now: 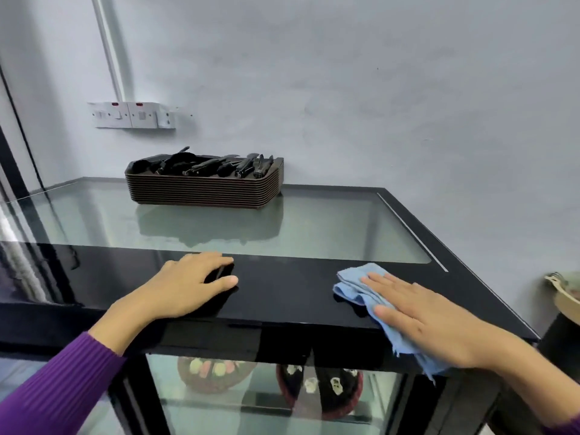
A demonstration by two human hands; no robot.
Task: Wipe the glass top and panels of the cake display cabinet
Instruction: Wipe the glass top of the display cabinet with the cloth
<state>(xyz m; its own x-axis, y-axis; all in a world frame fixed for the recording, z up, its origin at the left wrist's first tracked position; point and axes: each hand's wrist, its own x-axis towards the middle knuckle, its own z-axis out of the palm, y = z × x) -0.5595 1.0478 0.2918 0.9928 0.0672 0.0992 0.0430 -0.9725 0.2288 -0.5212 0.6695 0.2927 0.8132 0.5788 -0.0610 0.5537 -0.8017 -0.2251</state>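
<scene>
The cake display cabinet has a glass top [329,227] with a glossy black border [282,293] along the near edge and right side. My right hand [430,321] lies flat, fingers together, pressing a light blue cloth [354,281] onto the black border near the front right corner. Part of the cloth hangs over the front edge. My left hand [188,284] rests palm down on the black border to the left, fingers spread, holding nothing. Below the top, the front glass panel [260,400] shows two cakes inside.
A stack of dark brown trays [204,189] holding black utensils stands on the glass at the back, against the grey wall. Wall sockets [131,114] sit above it to the left. A round bin with a lid [565,296] stands right of the cabinet.
</scene>
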